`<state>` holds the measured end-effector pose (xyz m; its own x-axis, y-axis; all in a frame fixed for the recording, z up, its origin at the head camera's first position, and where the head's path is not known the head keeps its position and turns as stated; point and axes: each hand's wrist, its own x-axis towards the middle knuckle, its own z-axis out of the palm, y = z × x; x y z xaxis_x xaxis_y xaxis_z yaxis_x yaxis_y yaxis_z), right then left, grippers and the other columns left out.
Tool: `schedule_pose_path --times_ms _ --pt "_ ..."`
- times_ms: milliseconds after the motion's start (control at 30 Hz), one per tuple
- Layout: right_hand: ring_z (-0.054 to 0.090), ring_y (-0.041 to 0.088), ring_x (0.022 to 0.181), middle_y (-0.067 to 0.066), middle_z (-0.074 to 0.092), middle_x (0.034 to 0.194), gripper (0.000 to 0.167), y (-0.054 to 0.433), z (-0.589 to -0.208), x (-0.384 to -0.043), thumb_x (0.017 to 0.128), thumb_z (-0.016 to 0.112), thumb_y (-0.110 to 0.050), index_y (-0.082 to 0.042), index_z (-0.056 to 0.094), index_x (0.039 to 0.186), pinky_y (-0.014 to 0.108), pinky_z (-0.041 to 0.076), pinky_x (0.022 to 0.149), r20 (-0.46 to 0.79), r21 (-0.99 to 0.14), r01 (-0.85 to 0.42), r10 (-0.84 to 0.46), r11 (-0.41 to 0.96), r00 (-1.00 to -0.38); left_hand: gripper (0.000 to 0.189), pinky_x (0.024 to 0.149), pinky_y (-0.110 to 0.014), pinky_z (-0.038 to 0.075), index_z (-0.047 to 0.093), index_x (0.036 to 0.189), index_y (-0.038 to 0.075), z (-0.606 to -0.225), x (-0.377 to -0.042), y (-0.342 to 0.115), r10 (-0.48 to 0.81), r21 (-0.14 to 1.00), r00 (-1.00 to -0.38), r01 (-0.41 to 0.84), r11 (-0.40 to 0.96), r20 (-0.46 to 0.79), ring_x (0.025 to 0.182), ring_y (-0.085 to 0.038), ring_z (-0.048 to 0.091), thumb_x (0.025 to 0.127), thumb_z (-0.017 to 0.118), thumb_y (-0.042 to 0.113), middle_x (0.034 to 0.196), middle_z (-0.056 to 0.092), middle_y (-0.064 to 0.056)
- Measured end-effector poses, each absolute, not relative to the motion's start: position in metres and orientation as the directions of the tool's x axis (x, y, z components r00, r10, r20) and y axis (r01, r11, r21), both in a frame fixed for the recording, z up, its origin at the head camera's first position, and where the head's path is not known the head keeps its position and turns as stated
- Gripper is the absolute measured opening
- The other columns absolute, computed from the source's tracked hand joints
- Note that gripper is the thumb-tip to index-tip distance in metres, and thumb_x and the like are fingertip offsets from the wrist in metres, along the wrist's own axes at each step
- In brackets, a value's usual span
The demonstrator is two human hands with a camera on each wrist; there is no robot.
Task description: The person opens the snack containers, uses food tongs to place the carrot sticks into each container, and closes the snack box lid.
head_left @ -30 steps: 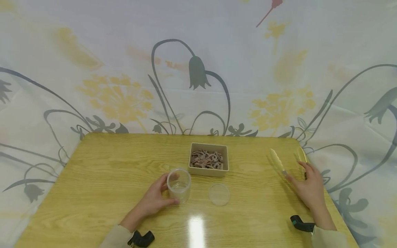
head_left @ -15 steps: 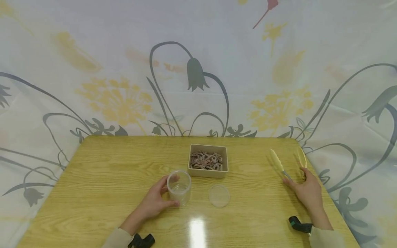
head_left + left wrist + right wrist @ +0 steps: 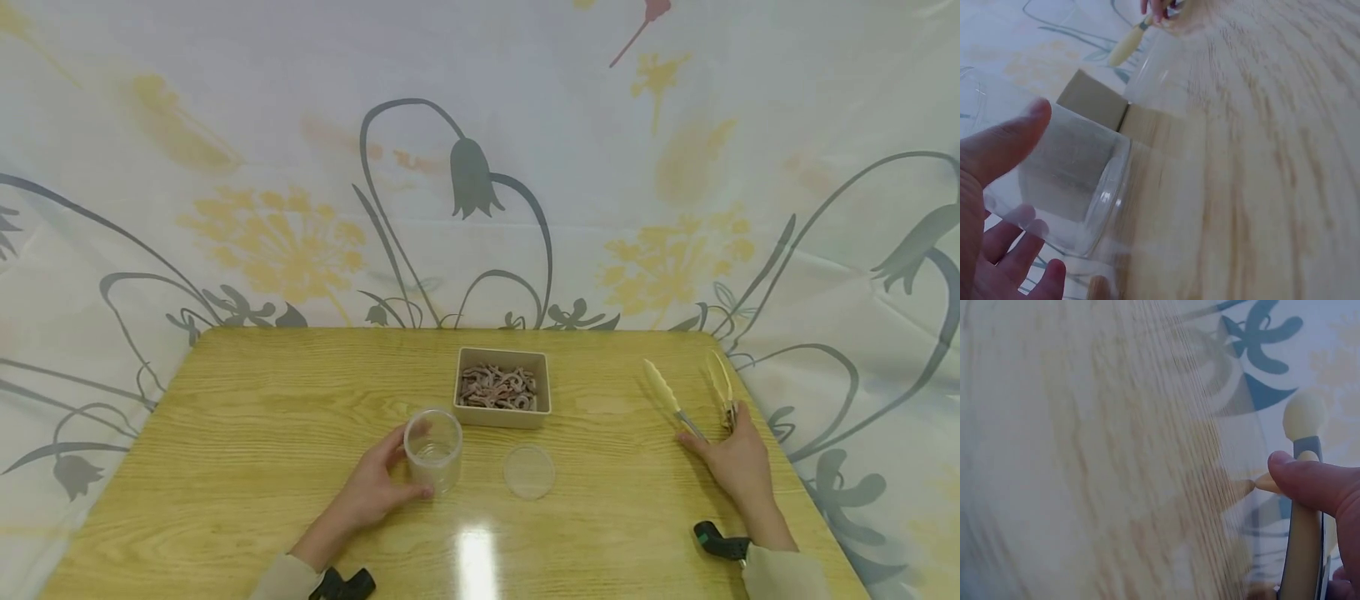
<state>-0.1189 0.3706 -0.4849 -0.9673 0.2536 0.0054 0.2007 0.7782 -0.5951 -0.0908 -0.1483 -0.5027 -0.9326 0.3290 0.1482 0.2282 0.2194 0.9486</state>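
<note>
Tongs [image 3: 660, 385] stand spread at the bench's [image 3: 300, 375] right side in the head view, held low by the right hand [image 3: 738, 462], leaving both tips free; the left hand [image 3: 375, 487] curls wide round a jar [image 3: 438, 473], likely steadying it, near a box [image 3: 501, 417] of pieces [image 3: 498, 388] and a disc [image 3: 528, 472]. Left wrist: thumb and fingers flank the jar. Right wrist: thumb presses the tongs; the other fingers are mostly hidden.

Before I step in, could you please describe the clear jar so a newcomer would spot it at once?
On the wooden table, find the beige box of brownish pieces. Nearer the person and slightly left, the left hand holds the clear jar. Unlike the flat clear disc to its right, it is an open cylinder.
</note>
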Motion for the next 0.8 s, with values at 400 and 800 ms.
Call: schedule_pose_path --times_ms 400,800 --pt "0.051 0.057 0.11 0.036 0.057 0.123 0.095 0.369 -0.488 -0.114 0.088 0.075 -0.043 0.013 0.027 0.149 0.067 0.043 0.087 0.093 -0.576 0.137 0.231 0.806 -0.969 0.097 0.105 -0.074 0.026 0.04 0.15 0.005 -0.484 -0.087 -0.145 0.265 0.931 -0.93 0.31 0.191 0.255 0.13 -0.048 0.045 0.067 0.091 0.004 0.148 0.046 -0.016" --pt "0.06 0.04 0.096 0.026 0.062 0.107 0.095 0.348 -0.469 -0.113 0.089 0.077 -0.038 0.011 0.024 0.151 0.046 0.05 0.072 0.065 -0.645 0.019 0.079 0.764 -0.995 0.078 0.1 -0.051 0.049 0.051 0.14 0.006 -0.483 -0.089 -0.142 0.238 0.93 -0.922 0.342 0.135 0.305 0.126 -0.016 0.05 0.071 0.087 0.0 0.141 0.052 -0.012"
